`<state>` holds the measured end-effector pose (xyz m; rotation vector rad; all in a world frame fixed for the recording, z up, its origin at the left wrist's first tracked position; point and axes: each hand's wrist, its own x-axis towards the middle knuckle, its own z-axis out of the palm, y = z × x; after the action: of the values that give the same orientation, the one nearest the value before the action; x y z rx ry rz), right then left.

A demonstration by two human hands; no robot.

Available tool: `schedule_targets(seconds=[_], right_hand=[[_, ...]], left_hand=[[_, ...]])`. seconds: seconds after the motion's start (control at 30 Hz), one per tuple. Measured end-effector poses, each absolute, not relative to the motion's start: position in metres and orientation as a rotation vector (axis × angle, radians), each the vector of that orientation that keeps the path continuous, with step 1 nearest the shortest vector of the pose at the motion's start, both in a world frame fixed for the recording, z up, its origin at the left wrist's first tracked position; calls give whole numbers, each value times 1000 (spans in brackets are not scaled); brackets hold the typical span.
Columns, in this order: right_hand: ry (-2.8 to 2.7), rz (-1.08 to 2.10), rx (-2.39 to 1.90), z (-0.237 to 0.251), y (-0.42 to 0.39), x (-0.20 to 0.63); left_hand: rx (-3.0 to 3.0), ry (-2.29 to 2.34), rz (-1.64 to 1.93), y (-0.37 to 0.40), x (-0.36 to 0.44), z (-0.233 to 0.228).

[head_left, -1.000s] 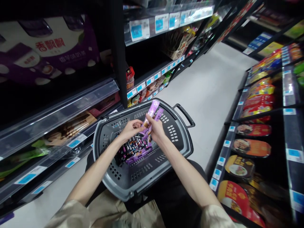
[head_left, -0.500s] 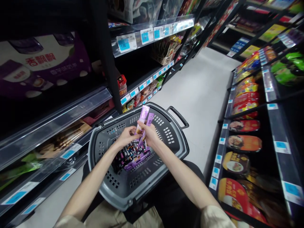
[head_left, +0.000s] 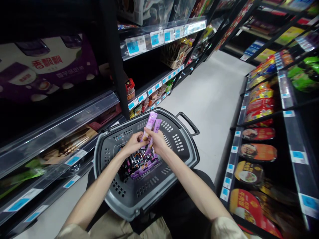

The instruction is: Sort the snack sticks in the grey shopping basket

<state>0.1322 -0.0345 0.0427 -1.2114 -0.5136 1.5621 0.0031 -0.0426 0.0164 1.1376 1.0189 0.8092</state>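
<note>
Purple carton (head_left: 47, 69): "香飘飘"; shelf price tag (head_left: 136, 45): "3.00".

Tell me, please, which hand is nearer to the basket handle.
Right. The right hand is left of the basket handle, over the basket; the left hand is farther left.

And it's glossy film on the sachets (head_left: 151, 120), matt plastic on the basket (head_left: 113, 206), smooth floor (head_left: 206, 96), cloth sleeves (head_left: 224, 228)!

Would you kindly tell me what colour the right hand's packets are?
The packets are mostly light purple, best seen in the head view.
</note>
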Motion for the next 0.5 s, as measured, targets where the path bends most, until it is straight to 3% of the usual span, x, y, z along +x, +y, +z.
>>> schedule_targets(seconds=[0.5], right_hand=[[-508, 1545, -1270, 47, -36, 134]], left_hand=[[1242, 1088, 848, -42, 4, 19]])
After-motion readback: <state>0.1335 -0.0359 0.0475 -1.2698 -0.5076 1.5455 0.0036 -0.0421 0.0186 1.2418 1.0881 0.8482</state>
